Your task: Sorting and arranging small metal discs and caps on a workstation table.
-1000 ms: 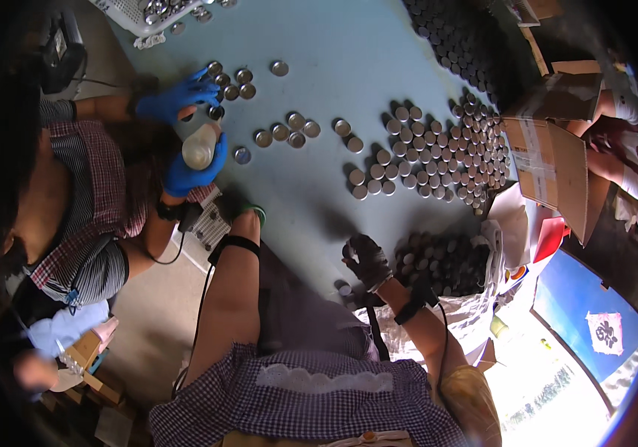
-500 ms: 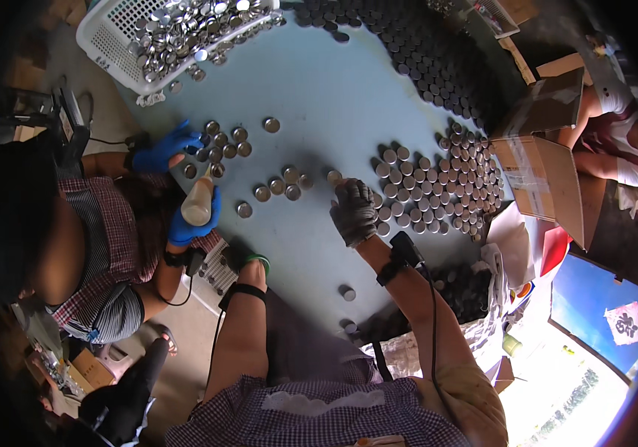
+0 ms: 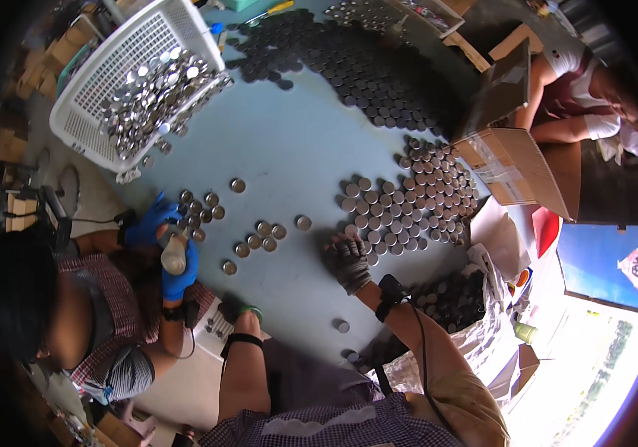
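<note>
My right hand [image 3: 347, 261], in a dark grey glove with bare fingertips, is at the near left edge of a cluster of round metal caps [image 3: 401, 200]. Its fingers curl down against the table; what is beneath them is hidden. Left of it lies a single open-side-up cap [image 3: 303, 222], and several more such caps [image 3: 263, 228] are grouped further left. My left hand [image 3: 234, 305] hangs at the table's near left edge, dark and shadowed, with a green band at its wrist; its fingers cannot be made out.
To the left, a co-worker's blue-gloved hands [image 3: 179, 272] hold a squeeze bottle [image 3: 173, 255] beside more caps. A white basket [image 3: 73, 123] of shiny metal discs stands far left. Dark caps [image 3: 378, 89] cover the far table. A cardboard box [image 3: 516, 160] and another person are at the right.
My right hand has left the single cap, which stays on the table, and moved right to the cap cluster. The whole view has shifted. The co-worker's blue-gloved hands have come closer together.
</note>
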`<action>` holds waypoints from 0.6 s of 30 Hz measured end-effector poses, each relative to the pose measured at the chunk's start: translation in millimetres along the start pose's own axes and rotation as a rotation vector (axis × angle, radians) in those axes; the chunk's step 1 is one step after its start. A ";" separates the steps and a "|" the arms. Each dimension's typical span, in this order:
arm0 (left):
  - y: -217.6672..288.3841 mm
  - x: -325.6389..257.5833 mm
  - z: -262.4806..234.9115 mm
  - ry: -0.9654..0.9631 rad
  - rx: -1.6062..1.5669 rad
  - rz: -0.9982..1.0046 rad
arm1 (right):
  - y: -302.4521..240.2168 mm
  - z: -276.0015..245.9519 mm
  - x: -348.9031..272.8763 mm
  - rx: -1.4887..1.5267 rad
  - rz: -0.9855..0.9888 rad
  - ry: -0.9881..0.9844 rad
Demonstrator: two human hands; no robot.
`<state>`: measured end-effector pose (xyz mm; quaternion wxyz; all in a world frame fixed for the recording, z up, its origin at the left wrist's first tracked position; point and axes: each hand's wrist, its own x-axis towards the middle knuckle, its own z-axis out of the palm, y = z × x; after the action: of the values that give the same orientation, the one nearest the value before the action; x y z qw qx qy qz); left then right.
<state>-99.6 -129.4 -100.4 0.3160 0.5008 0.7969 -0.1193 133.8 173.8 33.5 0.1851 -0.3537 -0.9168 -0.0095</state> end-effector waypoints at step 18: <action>17.2 2.5 -26.0 0.108 -0.550 -0.264 | 63.4 -23.2 59.4 0.050 0.176 -0.151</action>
<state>-95.4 -106.3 -79.7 0.3784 0.2942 0.8733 0.0876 142.4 256.2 68.4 0.1244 -0.4276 -0.8936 0.0563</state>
